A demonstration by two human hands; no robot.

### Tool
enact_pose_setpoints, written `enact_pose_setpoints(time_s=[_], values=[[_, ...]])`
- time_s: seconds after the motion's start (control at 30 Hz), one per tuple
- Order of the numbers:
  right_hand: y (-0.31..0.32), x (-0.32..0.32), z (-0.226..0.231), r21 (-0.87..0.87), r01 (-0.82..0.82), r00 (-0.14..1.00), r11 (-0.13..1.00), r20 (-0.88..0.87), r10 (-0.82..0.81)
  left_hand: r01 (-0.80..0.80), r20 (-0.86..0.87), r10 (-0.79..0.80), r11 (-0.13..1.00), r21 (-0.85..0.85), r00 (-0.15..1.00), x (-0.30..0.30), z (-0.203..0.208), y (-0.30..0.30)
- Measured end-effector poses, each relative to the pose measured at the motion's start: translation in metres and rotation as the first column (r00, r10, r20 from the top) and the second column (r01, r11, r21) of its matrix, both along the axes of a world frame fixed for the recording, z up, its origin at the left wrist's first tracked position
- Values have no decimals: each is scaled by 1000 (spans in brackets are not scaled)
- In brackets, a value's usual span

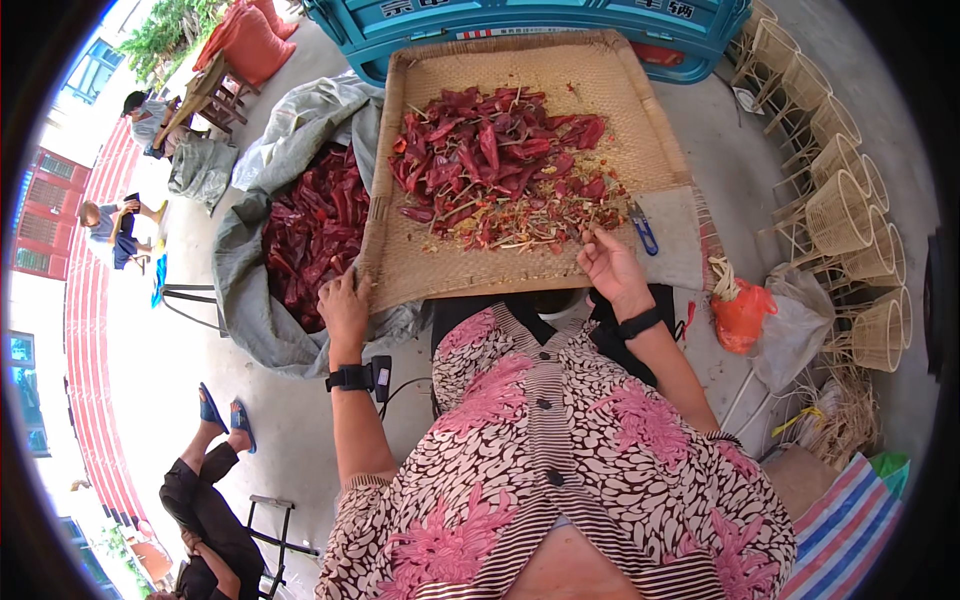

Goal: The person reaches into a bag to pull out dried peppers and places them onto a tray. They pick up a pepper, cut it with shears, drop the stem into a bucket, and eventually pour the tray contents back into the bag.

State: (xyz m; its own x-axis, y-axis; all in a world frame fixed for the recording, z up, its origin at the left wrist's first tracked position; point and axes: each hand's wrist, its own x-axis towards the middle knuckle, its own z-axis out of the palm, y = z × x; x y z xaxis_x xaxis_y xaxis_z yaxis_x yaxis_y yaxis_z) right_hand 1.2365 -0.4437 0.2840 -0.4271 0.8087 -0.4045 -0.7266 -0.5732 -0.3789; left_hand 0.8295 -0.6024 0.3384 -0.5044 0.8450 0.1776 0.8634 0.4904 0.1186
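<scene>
A shallow woven tray (400,270) lies before me, bearing a heap of dried red chilies (480,145). Nearer me on it are loose seeds, stems and broken bits (520,228). My left hand (345,308) is closed at the tray's near left corner, fingers curled on its rim. Over the near right part of the tray, my right hand (612,268) pinches at the edge of the scraps; what its fingertips hold is too small to make out. Blue-handled thread snips (643,228) lie just right of that hand.
Left of the tray stands an open grey sack (240,270) full of dried chilies (318,235). A blue vehicle (540,15) is behind the tray. Wicker stools (840,210) line the right, near an orange bag (743,315). Other people sit at the left; a black folding frame (285,540) stands lower left.
</scene>
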Motion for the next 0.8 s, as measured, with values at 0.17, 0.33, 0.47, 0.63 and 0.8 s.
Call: enact_pose_setpoints(time_s=[0.17,0.33,0.47,0.63,0.8], values=[[-2,-2,-2,2,13,1000,1000,28,-13,80,-86,-80,997,-6,993,-2,-7,-2],[0,0,1,-62,78,995,995,63,-74,194,-313,-180,981,12,932,19,7,17],[1,-1,3,-32,66,997,997,47,-65,424,-166,-415,906,17,894,39,2,60],[0,-2,3,-15,57,997,998,48,-56,538,-61,-535,835,115,843,52,-33,117],[-2,-3,-2,43,-1,1000,999,-13,1,356,20,-356,934,17,934,56,-41,124]])
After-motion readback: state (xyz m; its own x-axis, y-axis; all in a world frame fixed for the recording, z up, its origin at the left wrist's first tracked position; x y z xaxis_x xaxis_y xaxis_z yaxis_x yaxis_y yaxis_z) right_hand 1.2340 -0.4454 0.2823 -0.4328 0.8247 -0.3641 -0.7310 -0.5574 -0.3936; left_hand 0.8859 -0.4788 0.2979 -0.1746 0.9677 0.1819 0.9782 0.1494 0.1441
